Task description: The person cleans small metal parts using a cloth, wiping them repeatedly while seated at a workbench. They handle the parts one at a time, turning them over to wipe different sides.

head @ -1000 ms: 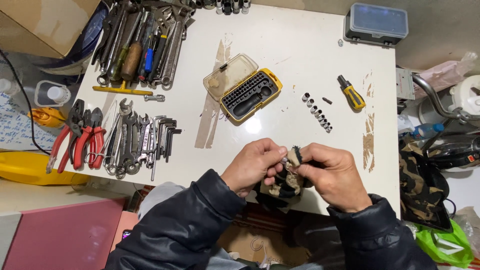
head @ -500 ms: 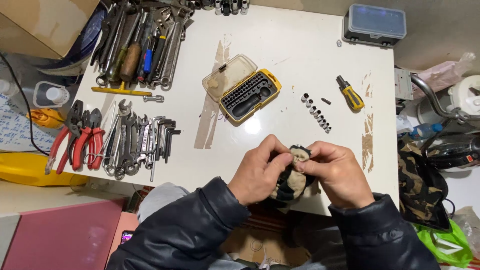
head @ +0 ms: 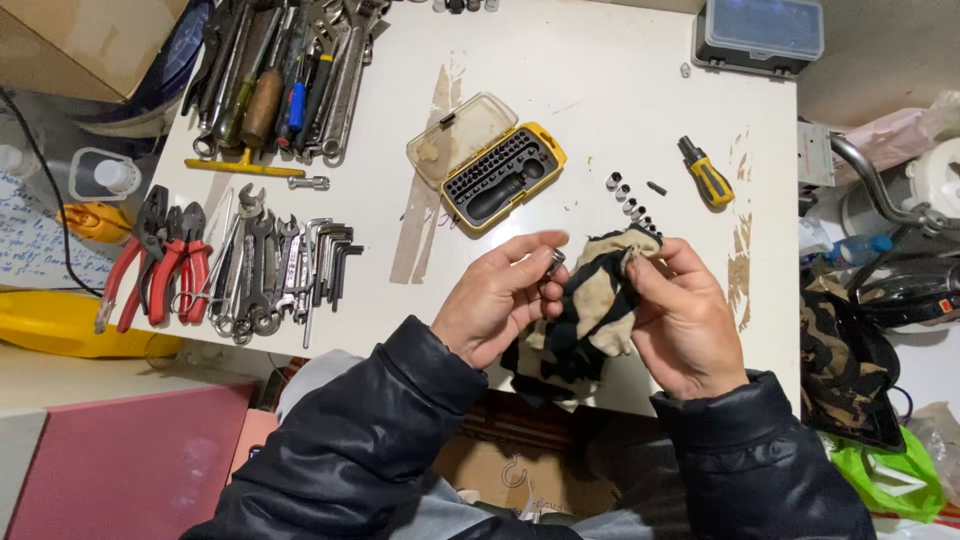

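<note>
Over the near edge of the white table [head: 600,90], my left hand [head: 495,300] pinches a small metal socket [head: 555,262] between thumb and fingertips. My right hand [head: 685,320] grips a dirty black-and-cream rag [head: 590,315] that hangs between the two hands and touches the socket. Just beyond the rag lies a short row of small sockets [head: 628,203]. An open yellow bit case [head: 495,172] with a black driver handle in it sits further out on the table.
A stubby yellow-and-black screwdriver [head: 708,175] lies right of the socket row. Wrenches and hex keys [head: 285,265] and red-handled pliers [head: 160,265] line the left side. More tools [head: 275,80] are piled at far left. A grey plastic box [head: 762,35] stands at the far right corner.
My hands have drawn slightly apart and risen. The socket now shows in my left fingertips, and the rag is spread wider in my right hand.
</note>
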